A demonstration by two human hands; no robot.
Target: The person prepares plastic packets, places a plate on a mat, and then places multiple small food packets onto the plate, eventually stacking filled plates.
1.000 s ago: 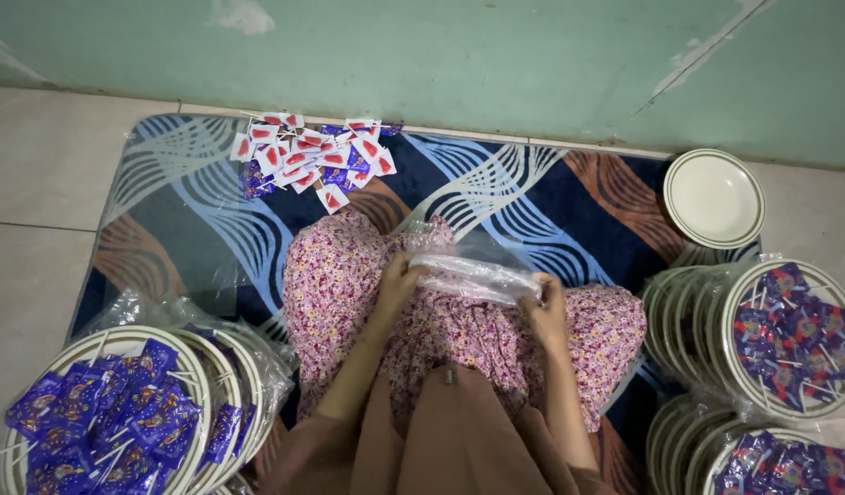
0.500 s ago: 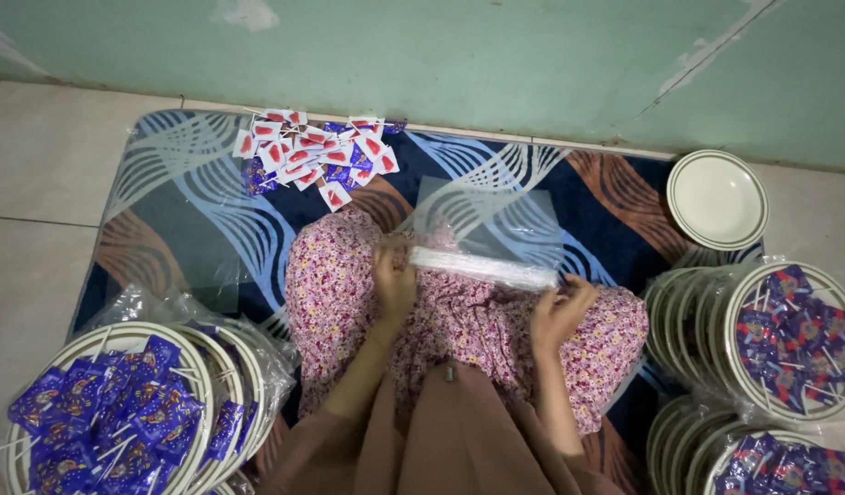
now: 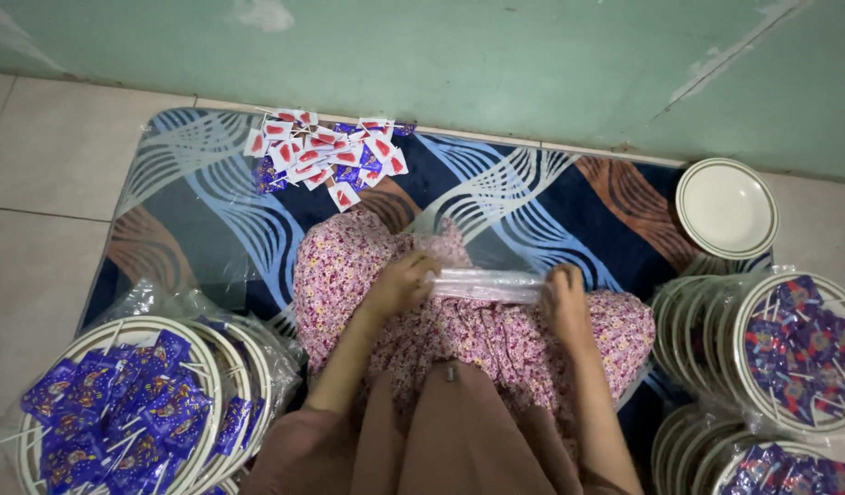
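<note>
A person's left hand (image 3: 399, 286) and right hand (image 3: 565, 298) each closed around one end of a clear plastic bag (image 3: 488, 285), stretched taut across a floral-clad lap (plates (image 3: 120, 412) of blue-wrapped sweets alongside). Even tension at both ends would likely keep it flat.

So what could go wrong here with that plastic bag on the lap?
The thin clear bag is stretched between left hand and right hand; it might tear or slip from one hand. The loose sachets lie scattered beyond the knees, so a leg shift could spread them. The leaning plates at right might slide if bumped.
</note>
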